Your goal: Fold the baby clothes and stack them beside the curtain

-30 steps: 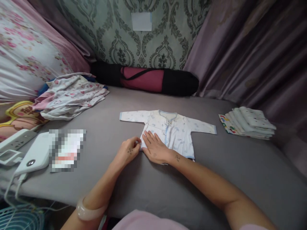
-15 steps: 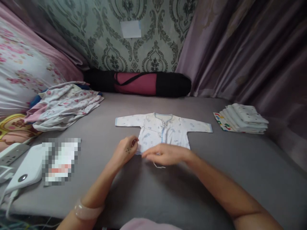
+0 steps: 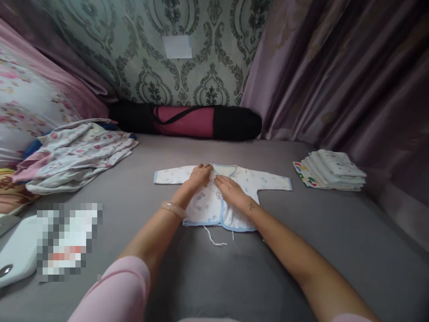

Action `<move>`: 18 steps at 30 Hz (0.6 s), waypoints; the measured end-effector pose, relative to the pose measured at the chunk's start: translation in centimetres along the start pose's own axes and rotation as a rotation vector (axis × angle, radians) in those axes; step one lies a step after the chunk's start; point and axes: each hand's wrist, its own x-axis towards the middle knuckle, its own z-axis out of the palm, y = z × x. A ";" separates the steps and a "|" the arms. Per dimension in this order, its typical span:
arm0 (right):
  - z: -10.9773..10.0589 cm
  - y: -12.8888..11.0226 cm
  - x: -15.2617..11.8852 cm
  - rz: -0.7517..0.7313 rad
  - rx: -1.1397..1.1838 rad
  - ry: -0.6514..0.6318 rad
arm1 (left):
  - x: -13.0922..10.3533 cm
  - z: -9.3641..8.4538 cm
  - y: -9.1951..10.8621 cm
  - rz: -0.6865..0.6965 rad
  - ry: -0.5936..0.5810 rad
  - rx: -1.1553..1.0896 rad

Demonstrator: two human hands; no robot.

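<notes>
A small white baby shirt (image 3: 204, 208) with pale blue prints and light blue trim lies spread front-up, both sleeves stretched out sideways. My left hand (image 3: 201, 174) rests on it beside the neckline, fingers stretched over the cloth. Flat on the upper chest, just below the collar, lies my right hand (image 3: 230, 190), its fingers extended close to the left ones. Both hands partly cover the front and its ties. A white tie string (image 3: 214, 241) sticks out below the bottom hem onto the grey sheet (image 3: 208, 277).
A stack of folded clothes (image 3: 331, 170) sits at the right. Crumpled printed clothes (image 3: 80, 152) lie at the left, behind a white device (image 3: 20, 250) and a blurred-out packet (image 3: 72, 241). A long black and maroon bag (image 3: 184, 121) lies along the wall.
Both hands have moved from the shirt's lower hem up to its chest and collar, leaving the hem uncovered. The view has shifted slightly.
</notes>
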 end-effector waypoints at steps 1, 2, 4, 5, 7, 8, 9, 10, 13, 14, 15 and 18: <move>0.1 -0.1 0.0 -0.005 -0.013 0.000 | 0.0 0.1 0.2 -0.033 -0.008 0.026; 0.2 -0.2 0.1 -0.006 -0.025 -0.001 | -0.1 0.1 0.4 -0.067 -0.016 0.057; 0.4 -0.3 0.3 0.004 -0.035 -0.003 | -0.3 0.1 0.9 -0.125 -0.032 0.117; 0.4 -0.3 0.4 0.009 -0.026 -0.003 | -0.4 0.0 1.1 -0.143 -0.038 0.134; 0.4 0.2 0.4 -0.012 0.041 -0.009 | -0.5 -0.1 1.3 -0.153 -0.050 0.128; 0.3 0.7 0.3 -0.029 0.094 -0.003 | -0.6 -0.1 1.4 -0.150 -0.058 0.111; 0.2 1.3 0.0 -0.038 0.146 0.019 | -0.8 -0.1 1.5 -0.139 -0.056 0.086; 0.0 2.0 -0.3 -0.029 0.189 0.057 | -1.0 -0.1 1.7 -0.117 -0.041 0.056; -0.3 4.5 -1.9 0.121 0.183 0.195 | -2.0 0.1 3.1 0.034 0.030 -0.028; -0.3 5.3 -2.5 0.189 0.147 0.205 | -2.4 0.2 3.7 0.108 0.019 -0.046; -0.2 5.9 -3.1 0.244 0.110 0.185 | -2.8 0.3 4.3 0.176 -0.020 -0.059; 0.5 6.5 -4.7 0.303 0.033 0.069 | -3.5 0.5 5.4 0.259 -0.208 -0.074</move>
